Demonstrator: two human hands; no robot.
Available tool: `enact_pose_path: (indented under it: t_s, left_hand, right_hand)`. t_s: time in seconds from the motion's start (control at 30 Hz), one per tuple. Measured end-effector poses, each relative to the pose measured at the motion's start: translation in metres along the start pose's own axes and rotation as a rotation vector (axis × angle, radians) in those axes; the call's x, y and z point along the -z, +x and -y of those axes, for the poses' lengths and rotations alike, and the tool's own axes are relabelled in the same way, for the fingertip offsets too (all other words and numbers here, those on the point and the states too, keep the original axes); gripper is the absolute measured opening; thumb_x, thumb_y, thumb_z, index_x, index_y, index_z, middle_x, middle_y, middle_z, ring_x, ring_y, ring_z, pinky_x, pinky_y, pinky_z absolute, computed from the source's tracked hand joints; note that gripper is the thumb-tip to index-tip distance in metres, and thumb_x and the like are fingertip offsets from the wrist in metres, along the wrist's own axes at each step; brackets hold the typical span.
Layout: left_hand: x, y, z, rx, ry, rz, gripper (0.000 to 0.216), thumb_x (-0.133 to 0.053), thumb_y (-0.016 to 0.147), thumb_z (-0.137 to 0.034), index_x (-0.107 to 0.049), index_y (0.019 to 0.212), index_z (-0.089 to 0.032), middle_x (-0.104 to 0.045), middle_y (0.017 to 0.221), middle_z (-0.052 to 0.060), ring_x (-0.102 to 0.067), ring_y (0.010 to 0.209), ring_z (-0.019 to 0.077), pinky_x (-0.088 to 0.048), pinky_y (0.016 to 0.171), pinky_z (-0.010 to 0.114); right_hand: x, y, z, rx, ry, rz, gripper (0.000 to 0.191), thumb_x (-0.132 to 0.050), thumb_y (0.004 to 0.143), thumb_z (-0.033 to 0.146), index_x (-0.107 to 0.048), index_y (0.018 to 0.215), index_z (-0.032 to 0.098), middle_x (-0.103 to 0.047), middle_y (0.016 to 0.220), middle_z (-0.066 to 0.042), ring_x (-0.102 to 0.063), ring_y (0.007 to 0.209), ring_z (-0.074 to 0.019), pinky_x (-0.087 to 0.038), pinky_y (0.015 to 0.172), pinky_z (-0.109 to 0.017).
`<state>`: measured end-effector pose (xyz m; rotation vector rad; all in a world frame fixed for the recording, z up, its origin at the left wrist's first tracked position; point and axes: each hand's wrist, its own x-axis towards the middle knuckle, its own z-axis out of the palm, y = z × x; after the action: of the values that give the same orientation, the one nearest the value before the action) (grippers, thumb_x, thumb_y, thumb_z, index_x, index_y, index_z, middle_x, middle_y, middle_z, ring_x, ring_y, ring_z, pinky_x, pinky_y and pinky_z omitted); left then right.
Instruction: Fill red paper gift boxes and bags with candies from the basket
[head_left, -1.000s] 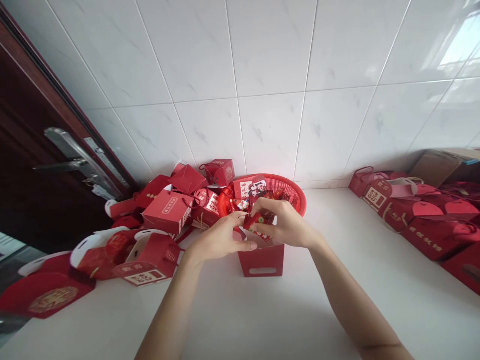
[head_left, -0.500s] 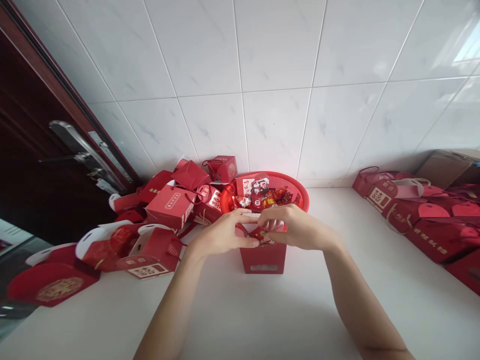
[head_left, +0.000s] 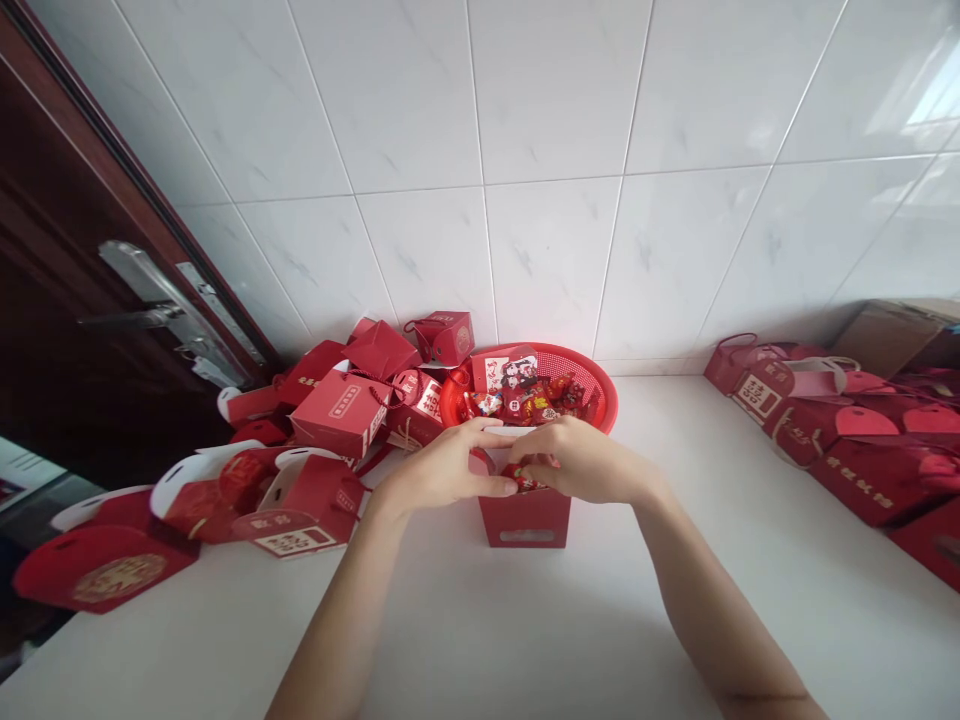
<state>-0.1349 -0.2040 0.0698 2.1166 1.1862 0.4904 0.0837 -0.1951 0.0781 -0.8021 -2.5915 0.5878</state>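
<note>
An open red gift box (head_left: pixel 526 518) stands on the white counter in front of me. My left hand (head_left: pixel 442 468) grips its left top edge, fingers pinched around the flap. My right hand (head_left: pixel 581 460) hovers over the box's mouth, fingers closed on red wrapped candies (head_left: pixel 521 475) that sit partly inside the box. Just behind stands a red plastic basket (head_left: pixel 596 385) filled with several wrapped sweets and a printed card.
A pile of red gift boxes (head_left: pixel 341 415) lies at the left by a dark door with a metal handle (head_left: pixel 154 305). More red bags (head_left: pixel 840 430) and a cardboard box (head_left: pixel 889 335) line the right. A white tiled wall rises behind.
My right hand has lowered with the candies from above the box down into its mouth. My left hand has stayed at the box's edge. The view shifted slightly.
</note>
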Motion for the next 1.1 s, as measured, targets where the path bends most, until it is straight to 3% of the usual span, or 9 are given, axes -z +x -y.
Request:
enact_pose_path:
  t_s: [0.1,0.2,0.4,0.6,0.7,0.8,0.93,1.0,1.1]
  left_hand:
    - [0.001,0.0,0.0,-0.024,-0.003,-0.005,0.048,-0.075,0.077,-0.042,-0.069,0.124,-0.036,-0.06,0.137,0.001,-0.06,0.12,0.0281,-0.048,0.102,0.037]
    - [0.0,0.0,0.006,0.006,-0.013,-0.017,0.051,-0.076,0.076,-0.047,-0.068,0.125,-0.035,-0.057,0.142,0.003,-0.057,0.125,0.0299,-0.047,0.103,0.039]
    - [-0.002,0.0,0.013,0.02,-0.011,-0.013,0.051,-0.073,0.078,-0.054,-0.067,0.126,-0.038,-0.049,0.15,0.003,-0.048,0.136,0.0316,-0.044,0.108,0.043]
    - [0.001,-0.002,0.004,-0.018,0.063,0.004,0.047,-0.071,0.082,-0.044,-0.066,0.128,-0.035,-0.054,0.145,0.005,-0.053,0.131,0.0296,-0.048,0.104,0.039]
    - [-0.001,-0.001,0.005,-0.048,0.063,-0.02,0.056,-0.07,0.08,-0.027,-0.061,0.135,-0.033,-0.059,0.14,0.004,-0.059,0.124,0.0278,-0.053,0.094,0.034]
    - [-0.006,0.003,0.007,-0.049,0.037,-0.092,0.067,-0.068,0.078,-0.022,-0.053,0.143,-0.033,-0.063,0.138,0.003,-0.065,0.113,0.0273,-0.056,0.087,0.033]
    - [-0.016,0.01,0.003,-0.064,-0.017,-0.122,0.055,-0.066,0.08,-0.023,-0.06,0.135,-0.03,-0.067,0.131,0.002,-0.068,0.108,0.0247,-0.055,0.091,0.033]
    - [-0.024,0.015,-0.001,-0.127,-0.071,-0.164,0.049,-0.067,0.081,-0.024,-0.064,0.129,-0.027,-0.069,0.129,0.003,-0.065,0.114,0.0241,-0.052,0.098,0.034]
    - [-0.041,0.025,-0.004,-0.183,-0.17,-0.253,0.047,-0.067,0.081,-0.027,-0.064,0.128,-0.024,-0.073,0.116,0.004,-0.069,0.104,0.0214,-0.054,0.096,0.034]
  right_hand:
    - [-0.005,0.006,-0.001,0.011,0.024,0.001,0.024,-0.055,0.085,0.004,-0.073,0.085,0.021,-0.071,0.075,0.001,-0.053,0.059,-0.0104,-0.039,0.062,-0.025]
    - [0.003,0.001,0.002,0.014,0.087,-0.141,0.017,-0.057,0.089,0.013,-0.072,0.095,0.02,-0.073,0.087,-0.002,-0.059,0.068,-0.0122,-0.043,0.064,-0.025]
    - [0.026,-0.018,0.0,-0.078,0.122,-0.313,0.016,-0.056,0.091,0.022,-0.071,0.096,0.021,-0.073,0.088,-0.003,-0.065,0.075,-0.0148,-0.05,0.065,-0.026]
    - [0.032,-0.027,-0.009,-0.187,0.079,-0.263,0.036,-0.07,0.083,0.035,-0.067,0.117,0.023,-0.072,0.109,-0.007,-0.068,0.09,-0.0209,-0.056,0.073,-0.032]
    - [0.027,-0.032,-0.016,-0.228,0.064,-0.202,0.05,-0.074,0.08,0.039,-0.062,0.127,0.024,-0.07,0.117,-0.008,-0.068,0.096,-0.0235,-0.057,0.078,-0.036]
    - [0.016,-0.04,-0.025,-0.21,0.109,-0.203,0.049,-0.071,0.083,0.039,-0.06,0.129,0.026,-0.069,0.121,-0.008,-0.067,0.101,-0.0247,-0.056,0.087,-0.042]
    - [0.001,-0.057,-0.038,-0.187,0.288,-0.39,0.041,-0.062,0.09,0.044,-0.061,0.126,0.025,-0.065,0.129,-0.01,-0.064,0.113,-0.0256,-0.053,0.096,-0.045]
    - [-0.008,-0.068,-0.042,-0.232,0.426,-0.515,0.042,-0.057,0.093,0.05,-0.06,0.126,0.025,-0.063,0.131,-0.011,-0.062,0.116,-0.0256,-0.054,0.095,-0.044]
    - [-0.022,-0.082,-0.046,-0.347,0.669,-0.594,0.047,-0.05,0.095,0.057,-0.06,0.128,0.025,-0.064,0.13,-0.011,-0.061,0.119,-0.0256,-0.051,0.098,-0.044]
